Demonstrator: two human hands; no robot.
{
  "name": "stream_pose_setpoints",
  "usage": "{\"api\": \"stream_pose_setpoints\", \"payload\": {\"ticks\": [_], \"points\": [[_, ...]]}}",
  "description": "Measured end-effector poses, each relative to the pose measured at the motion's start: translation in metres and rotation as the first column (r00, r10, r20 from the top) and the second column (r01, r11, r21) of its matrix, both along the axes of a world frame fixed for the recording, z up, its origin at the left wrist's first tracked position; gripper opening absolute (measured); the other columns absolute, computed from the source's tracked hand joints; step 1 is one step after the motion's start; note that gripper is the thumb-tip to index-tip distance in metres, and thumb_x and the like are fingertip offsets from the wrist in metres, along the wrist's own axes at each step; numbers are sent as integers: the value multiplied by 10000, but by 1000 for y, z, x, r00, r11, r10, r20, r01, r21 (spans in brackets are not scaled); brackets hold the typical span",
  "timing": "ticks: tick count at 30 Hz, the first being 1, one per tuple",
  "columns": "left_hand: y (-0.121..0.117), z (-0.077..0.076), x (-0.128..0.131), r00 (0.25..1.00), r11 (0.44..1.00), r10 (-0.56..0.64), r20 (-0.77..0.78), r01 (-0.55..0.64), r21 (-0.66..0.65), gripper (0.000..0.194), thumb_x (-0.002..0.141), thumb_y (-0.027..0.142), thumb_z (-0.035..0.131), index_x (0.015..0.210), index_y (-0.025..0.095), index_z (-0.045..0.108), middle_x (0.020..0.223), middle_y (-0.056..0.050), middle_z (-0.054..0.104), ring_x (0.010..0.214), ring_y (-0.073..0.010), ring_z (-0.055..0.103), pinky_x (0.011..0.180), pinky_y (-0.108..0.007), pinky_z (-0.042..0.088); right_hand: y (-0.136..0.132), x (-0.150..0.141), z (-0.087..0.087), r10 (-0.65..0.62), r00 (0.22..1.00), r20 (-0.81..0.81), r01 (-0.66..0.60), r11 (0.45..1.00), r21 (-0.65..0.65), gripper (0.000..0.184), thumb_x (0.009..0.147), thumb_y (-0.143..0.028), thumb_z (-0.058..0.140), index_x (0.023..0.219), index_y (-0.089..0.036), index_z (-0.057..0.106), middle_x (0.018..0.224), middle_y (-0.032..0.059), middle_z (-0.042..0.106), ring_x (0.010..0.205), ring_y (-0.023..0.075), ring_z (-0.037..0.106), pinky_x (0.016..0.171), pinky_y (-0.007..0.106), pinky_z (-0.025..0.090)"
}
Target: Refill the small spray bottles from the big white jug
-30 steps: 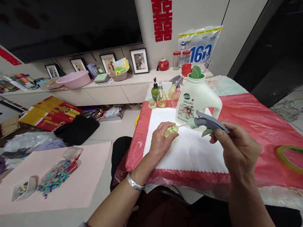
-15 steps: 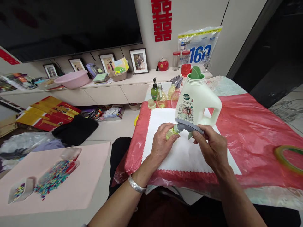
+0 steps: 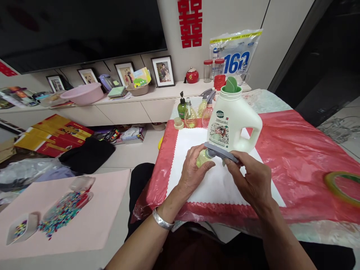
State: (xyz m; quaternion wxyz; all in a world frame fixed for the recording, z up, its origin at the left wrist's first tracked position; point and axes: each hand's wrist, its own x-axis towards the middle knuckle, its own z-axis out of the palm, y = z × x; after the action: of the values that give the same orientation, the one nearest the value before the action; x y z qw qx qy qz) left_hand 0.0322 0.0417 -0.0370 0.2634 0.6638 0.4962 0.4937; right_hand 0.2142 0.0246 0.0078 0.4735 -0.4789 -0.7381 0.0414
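A small yellow-green clear spray bottle is in my left hand, whose fingers wrap its body. My right hand grips the grey spray head of the same bottle, thumb near the trigger. The head sits at the bottle's neck; whether it is fully screwed on I cannot tell. Just behind my hands stands a pale green detergent jug, uncapped, with a green scoop-like piece in its mouth. A white sheet with a scalloped edge lies beneath my hands.
At the table's back left stand a green pump bottle, a clear yellowish bottle, a pink spray bottle and a small round cap. A tape roll lies at right. Colourful small pieces lie on a pink surface at left.
The spray head has turned relative to the bottle, its trigger now mostly hidden. The bottle is tilted differently in my left hand. My view has shifted slightly.
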Motion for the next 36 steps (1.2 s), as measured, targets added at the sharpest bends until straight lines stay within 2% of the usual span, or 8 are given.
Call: {"api": "stream_pose_setpoints", "payload": {"ticks": [6, 11, 15, 19, 24, 28, 31, 36], "points": [[1, 1, 5, 997, 997, 54, -51, -51, 63, 288, 918, 411, 661, 1148, 238, 657, 1156, -73, 690, 1144, -255, 609, 1032, -420, 462, -1, 0, 1, -3, 1000, -8, 3, 1000, -20, 118, 937, -309, 611, 946, -214, 680, 727, -28, 703, 577, 98, 615, 554, 213, 460], [0, 1, 6, 994, 991, 57, -91, -45, 129, 260, 969, 419, 567, 1140, 232, 623, 1118, -76, 679, 1073, -240, 605, 966, -394, 475, -3, 2, 2, 66, 995, -76, -73, 993, -96, 154, 942, -337, 605, 974, -209, 685, 732, -26, 699, 587, 106, 620, 571, 238, 464], [0, -1, 2, 995, 987, 35, -95, -19, 159, 318, 992, 468, 505, 1165, 225, 615, 1144, -91, 671, 1096, -243, 600, 977, -399, 468, 1, 6, -4, 194, 933, -304, -273, 930, -245, 275, 992, -418, 512, 1000, -228, 710, 712, -26, 669, 624, 126, 629, 629, 277, 487], [0, -3, 0, 995, 986, 34, -93, -18, 166, 378, 1002, 487, 467, 1210, 206, 611, 1171, -110, 659, 1118, -246, 595, 991, -405, 463, 15, 4, -20, 142, 806, -574, -364, 884, -293, 338, 1008, -436, 468, 998, -230, 735, 785, 3, 679, 731, 151, 656, 702, 309, 537], [-1, -7, 1, 991, 985, 6, -136, 17, 172, 429, 996, 536, 442, 1230, 225, 620, 1172, -109, 679, 1127, -252, 607, 999, -419, 455, 29, -7, -39, 211, 830, -517, -403, 867, -294, 214, 938, -362, 592, 992, -240, 759, 970, 47, 739, 856, 183, 692, 715, 326, 570], [-1, -11, -1, 995, 985, 21, -98, -4, 171, 446, 983, 557, 457, 1239, 232, 625, 1170, -109, 680, 1135, -255, 616, 1008, -432, 462, 30, -20, -48, 283, 851, -442, -413, 881, -232, 189, 853, -275, 657, 1010, -262, 761, 1020, 54, 748, 972, 213, 688, 816, 365, 586], [-5, -9, -2, 999, 987, 33, -34, -27, 157, 415, 990, 522, 473, 1253, 239, 627, 1185, -107, 663, 1157, -249, 611, 1031, -428, 465, 27, -27, -48, 291, 874, -389, -388, 900, -199, 235, 827, -190, 654, 1016, -280, 761, 1033, 48, 739, 965, 206, 684, 833, 367, 579], [-16, 1, 3, 995, 998, 12, 103, -19, 62, 390, 1003, 473, 477, 1263, 234, 643, 1204, -104, 638, 1168, -234, 604, 1029, -389, 480, 18, -30, -41, 277, 898, -341, -346, 924, -161, 348, 815, -80, 600, 1038, -295, 760, 976, 32, 712, 892, 178, 670, 734, 321, 563]]}}
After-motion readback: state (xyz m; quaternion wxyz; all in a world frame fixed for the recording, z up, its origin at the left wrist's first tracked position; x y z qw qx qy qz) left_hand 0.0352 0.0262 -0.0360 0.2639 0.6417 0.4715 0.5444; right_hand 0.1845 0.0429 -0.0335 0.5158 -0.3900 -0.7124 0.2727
